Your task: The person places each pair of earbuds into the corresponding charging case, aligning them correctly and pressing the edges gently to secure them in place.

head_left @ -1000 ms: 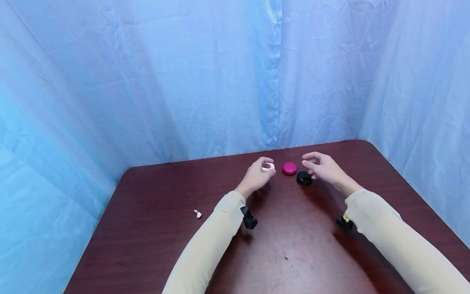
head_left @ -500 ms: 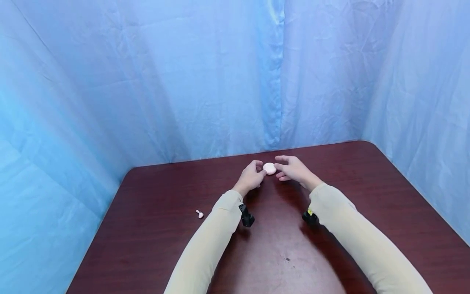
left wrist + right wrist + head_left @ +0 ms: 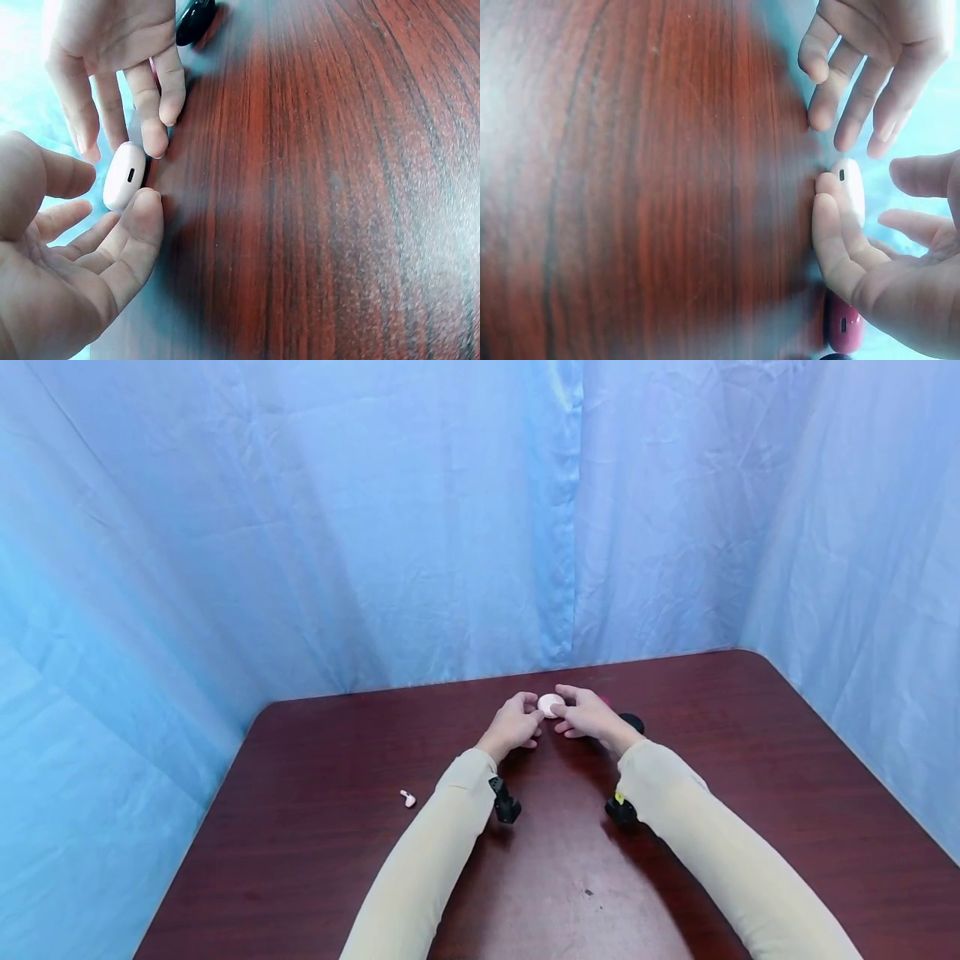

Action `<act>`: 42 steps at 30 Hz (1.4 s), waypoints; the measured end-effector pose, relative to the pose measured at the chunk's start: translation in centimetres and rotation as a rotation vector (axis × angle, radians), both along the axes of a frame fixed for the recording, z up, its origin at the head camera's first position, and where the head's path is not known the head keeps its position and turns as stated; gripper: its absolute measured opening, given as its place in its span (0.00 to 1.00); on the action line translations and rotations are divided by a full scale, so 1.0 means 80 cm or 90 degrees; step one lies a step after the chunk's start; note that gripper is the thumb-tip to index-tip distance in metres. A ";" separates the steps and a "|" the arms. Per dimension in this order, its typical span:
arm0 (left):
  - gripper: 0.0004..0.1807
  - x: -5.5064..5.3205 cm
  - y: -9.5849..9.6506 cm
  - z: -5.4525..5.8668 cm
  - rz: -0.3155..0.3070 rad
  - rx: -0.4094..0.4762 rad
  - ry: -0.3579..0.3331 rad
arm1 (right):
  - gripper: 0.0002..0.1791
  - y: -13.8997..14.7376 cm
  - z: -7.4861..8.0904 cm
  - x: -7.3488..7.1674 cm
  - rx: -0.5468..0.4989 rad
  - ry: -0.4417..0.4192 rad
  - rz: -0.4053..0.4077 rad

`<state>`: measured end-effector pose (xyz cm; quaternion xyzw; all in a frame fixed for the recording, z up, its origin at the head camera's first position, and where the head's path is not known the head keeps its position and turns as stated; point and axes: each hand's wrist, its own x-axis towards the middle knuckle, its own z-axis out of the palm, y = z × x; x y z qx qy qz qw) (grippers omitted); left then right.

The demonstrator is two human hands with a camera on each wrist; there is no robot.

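Observation:
A small white earbud charging case (image 3: 549, 702) sits on the table's far part, between the two hands. Its port side shows in the left wrist view, where the case (image 3: 124, 178) stands with a dark slot. My left hand (image 3: 512, 725) is at the case's left, fingers loosely bent and thumb apart. From the right, my right hand (image 3: 591, 718) reaches in, its thumb over the case in the head view. In the right wrist view its fingers (image 3: 838, 240) overlap the case's near side, with a gap up to the thumb.
Behind the right hand, a pink case (image 3: 845, 330) and a black case (image 3: 633, 722) are partly hidden. One white earbud (image 3: 408, 798) lies left of the left forearm. Blue curtains (image 3: 420, 527) hang along the table's (image 3: 322, 793) far edge and sides.
My right hand has moved left from the black and pink cases to the white case. My left hand has drawn back slightly from round the white case and stays beside it.

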<state>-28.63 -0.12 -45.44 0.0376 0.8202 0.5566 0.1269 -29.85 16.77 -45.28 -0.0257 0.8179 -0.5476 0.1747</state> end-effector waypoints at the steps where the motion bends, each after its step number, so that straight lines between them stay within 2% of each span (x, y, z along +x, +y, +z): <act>1: 0.22 0.000 0.000 0.000 -0.001 0.003 -0.003 | 0.34 0.000 -0.001 0.000 0.002 0.002 0.001; 8: 0.21 0.000 -0.001 -0.005 0.005 0.018 -0.021 | 0.34 -0.001 -0.006 -0.001 0.005 0.018 0.012; 13: 0.22 -0.003 -0.005 -0.010 0.004 0.041 -0.040 | 0.34 -0.002 -0.003 0.002 0.041 0.038 0.017; 17: 0.20 -0.001 -0.011 -0.013 -0.018 0.065 -0.054 | 0.26 -0.002 -0.002 0.006 0.075 0.071 0.047; 21: 0.17 0.002 -0.016 -0.015 -0.053 0.065 -0.044 | 0.18 -0.001 -0.003 0.010 0.106 0.109 0.069; 28: 0.15 0.007 -0.020 -0.018 -0.088 0.047 -0.012 | 0.19 -0.002 -0.005 0.016 0.118 0.122 0.060; 35: 0.13 0.013 -0.020 -0.021 -0.088 0.033 -0.008 | 0.19 0.001 -0.006 0.020 0.131 0.132 0.082; 42: 0.14 0.019 -0.023 -0.018 -0.099 0.004 -0.002 | 0.18 0.004 -0.005 0.024 0.134 0.138 0.093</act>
